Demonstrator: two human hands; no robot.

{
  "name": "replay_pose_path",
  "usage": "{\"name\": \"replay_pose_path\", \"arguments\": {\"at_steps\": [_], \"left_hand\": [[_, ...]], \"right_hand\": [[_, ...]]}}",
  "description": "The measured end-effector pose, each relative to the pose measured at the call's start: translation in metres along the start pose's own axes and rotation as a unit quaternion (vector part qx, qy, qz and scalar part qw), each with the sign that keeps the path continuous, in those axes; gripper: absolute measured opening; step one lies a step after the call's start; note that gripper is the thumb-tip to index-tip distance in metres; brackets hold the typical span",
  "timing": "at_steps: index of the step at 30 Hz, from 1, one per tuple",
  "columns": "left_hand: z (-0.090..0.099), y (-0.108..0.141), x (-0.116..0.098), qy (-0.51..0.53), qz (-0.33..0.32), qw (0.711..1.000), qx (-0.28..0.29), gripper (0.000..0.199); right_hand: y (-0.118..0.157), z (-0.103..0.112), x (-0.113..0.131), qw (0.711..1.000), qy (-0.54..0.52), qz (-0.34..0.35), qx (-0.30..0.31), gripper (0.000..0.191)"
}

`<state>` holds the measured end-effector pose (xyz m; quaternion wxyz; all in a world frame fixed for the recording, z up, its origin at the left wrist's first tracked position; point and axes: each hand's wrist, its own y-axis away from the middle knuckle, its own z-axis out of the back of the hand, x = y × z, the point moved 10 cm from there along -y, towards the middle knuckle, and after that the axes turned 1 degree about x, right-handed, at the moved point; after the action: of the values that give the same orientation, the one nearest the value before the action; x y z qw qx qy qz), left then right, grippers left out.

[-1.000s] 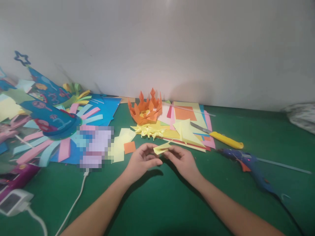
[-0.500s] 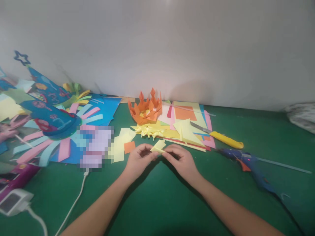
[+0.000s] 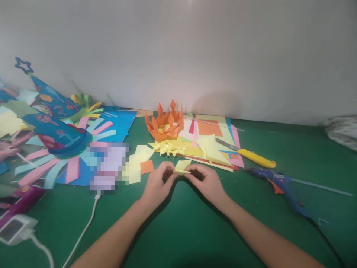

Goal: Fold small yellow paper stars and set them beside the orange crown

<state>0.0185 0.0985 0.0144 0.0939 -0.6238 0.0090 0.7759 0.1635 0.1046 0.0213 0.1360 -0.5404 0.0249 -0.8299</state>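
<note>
A small folded piece of pale yellow paper (image 3: 182,166) is held up between my two hands, just above the green table. My left hand (image 3: 160,182) pinches its left end between thumb and fingers. At the other end, my right hand (image 3: 205,181) grips it in the same way. Behind the hands lie twisted yellow paper pieces (image 3: 169,148) and an orange folded-paper crown (image 3: 164,124). Beside my left hand are an orange paper square (image 3: 147,167) and pale yellow paper squares (image 3: 134,169).
To the right lie a yellow utility knife (image 3: 256,158) with its blade out and a blue glue gun (image 3: 281,184). Coloured sheets (image 3: 210,128) are stacked near the wall. Blue paper cone hats (image 3: 55,130), a blurred-out object (image 3: 110,167) and a white cable (image 3: 86,227) occupy the left.
The folded yellow paper has been turned in my fingers, so its lower edge now runs level and its flap leans up to the right. Both hands have shifted only slightly.
</note>
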Motion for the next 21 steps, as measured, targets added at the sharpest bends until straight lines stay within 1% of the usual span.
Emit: {"name": "replay_pose_path", "arguments": {"at_steps": [1, 4, 7, 9, 11, 14, 17, 19, 21], "left_hand": [[-0.001, 0.000, -0.002, -0.030, -0.014, 0.999, 0.007, 0.005], [-0.001, 0.000, -0.009, -0.129, -0.053, 0.990, 0.018, 0.012], [-0.004, 0.001, -0.015, -0.233, -0.094, 0.967, 0.031, 0.017], [-0.008, 0.002, -0.018, -0.278, -0.117, 0.952, 0.045, 0.021], [-0.011, 0.003, -0.021, -0.300, -0.135, 0.943, 0.056, 0.024], [-0.014, 0.003, -0.025, -0.305, -0.158, 0.937, 0.066, 0.025], [-0.014, 0.003, -0.029, -0.306, -0.177, 0.933, 0.059, 0.024], [-0.012, 0.003, -0.030, -0.315, -0.179, 0.931, 0.048, 0.022], [-0.012, 0.003, -0.029, -0.331, -0.172, 0.927, 0.052, 0.022]], "right_hand": [[0.000, 0.002, 0.001, 1.000, 0.018, 0.008, -0.003, 0.008], [0.000, 0.003, 0.004, 0.998, 0.061, 0.033, 0.000, 0.007], [0.001, 0.000, 0.010, 0.993, 0.096, 0.063, 0.014, 0.008], [0.002, -0.002, 0.015, 0.989, 0.121, 0.084, 0.023, 0.009], [0.003, -0.004, 0.018, 0.984, 0.141, 0.102, 0.031, 0.011], [0.003, -0.009, 0.021, 0.978, 0.161, 0.123, 0.046, 0.014], [0.005, -0.010, 0.024, 0.971, 0.181, 0.153, 0.039, 0.015], [0.006, -0.008, 0.026, 0.966, 0.192, 0.168, 0.030, 0.015], [0.006, -0.007, 0.028, 0.963, 0.203, 0.172, 0.031, 0.015]]}}
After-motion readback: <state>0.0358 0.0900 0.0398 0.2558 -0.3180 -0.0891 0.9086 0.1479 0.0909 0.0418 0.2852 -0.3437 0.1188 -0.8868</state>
